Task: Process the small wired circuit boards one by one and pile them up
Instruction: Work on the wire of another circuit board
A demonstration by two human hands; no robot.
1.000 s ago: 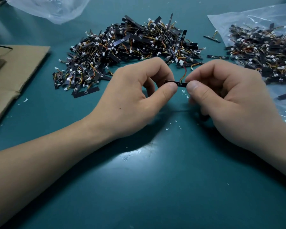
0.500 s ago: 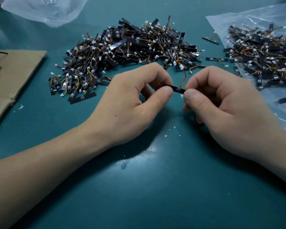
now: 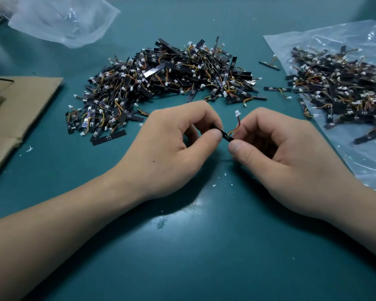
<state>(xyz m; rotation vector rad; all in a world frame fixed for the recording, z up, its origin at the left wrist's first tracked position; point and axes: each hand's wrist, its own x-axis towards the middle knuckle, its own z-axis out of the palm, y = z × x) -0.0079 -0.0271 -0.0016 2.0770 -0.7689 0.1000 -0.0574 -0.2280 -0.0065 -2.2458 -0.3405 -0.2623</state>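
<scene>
Nearest, both bare forearms reach in over the teal worktop (image 3: 204, 257), with a few white flecks (image 3: 214, 185) scattered between the wrists. The left hand (image 3: 167, 146) and the right hand (image 3: 280, 153) meet at the middle, fingers curled. Each pinches one end of a small black circuit board (image 3: 226, 136) between thumb and forefinger. The board is held clear of the worktop. Its long axis runs roughly left to right, with the right end angled a little nearer, and only the short middle stretch shows between the two thumbs. From the right end, thin red and orange wires (image 3: 237, 127) curl up and away to a white connector (image 3: 237, 114), which stands just above the right forefinger.

Beyond the hands lies the big pile (image 3: 172, 83) of similar wired boards, a tangled heap pointing every way. One flat board (image 3: 109, 137) lies loose at its near left edge. To the right, a clear plastic sheet (image 3: 356, 161) carries a second heap (image 3: 345, 90). Two stray boards lie between the heaps, one nearer (image 3: 277, 89) and one farther (image 3: 269, 65). Brown cardboard (image 3: 20, 109) lies flat at the left edge. A crumpled clear plastic bag (image 3: 59, 18) sits at the far left. Nothing stands between the hands and either heap.
</scene>
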